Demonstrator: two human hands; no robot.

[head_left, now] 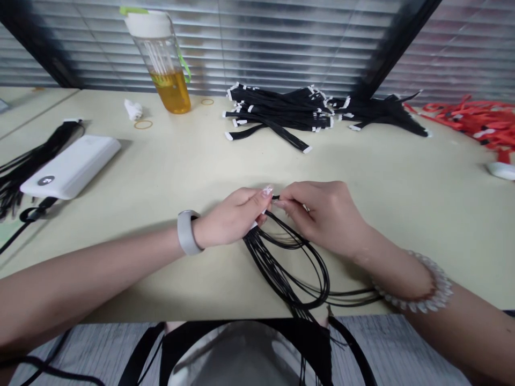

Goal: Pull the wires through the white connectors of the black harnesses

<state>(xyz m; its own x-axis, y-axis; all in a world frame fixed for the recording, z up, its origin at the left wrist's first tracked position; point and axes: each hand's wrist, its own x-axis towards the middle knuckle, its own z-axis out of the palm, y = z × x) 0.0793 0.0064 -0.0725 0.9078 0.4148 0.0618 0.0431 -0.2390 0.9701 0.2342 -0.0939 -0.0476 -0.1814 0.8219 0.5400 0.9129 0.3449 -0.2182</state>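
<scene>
Over the middle of the table, my left hand [237, 214] is closed on the white connector end of a black wire bundle [277, 268]. Its thumb presses near the tip, and part of the connector is hidden by the fingers. Fingertip to fingertip with it, my right hand [325, 214] pinches the end of a single black wire [276, 197] beside the connector. Whether that wire sits in the connector, I cannot tell. Loose wires loop below both hands, and some hang over the table's front edge.
Black flat cables with white connectors [281, 110] lie in piles at the back. Red cables [475, 120] are heaped at the right. A bottle of amber liquid [173, 91] stands back left, near crumpled tissue [133, 110]. A white power bank [72, 166] lies beside more black wires [44, 155].
</scene>
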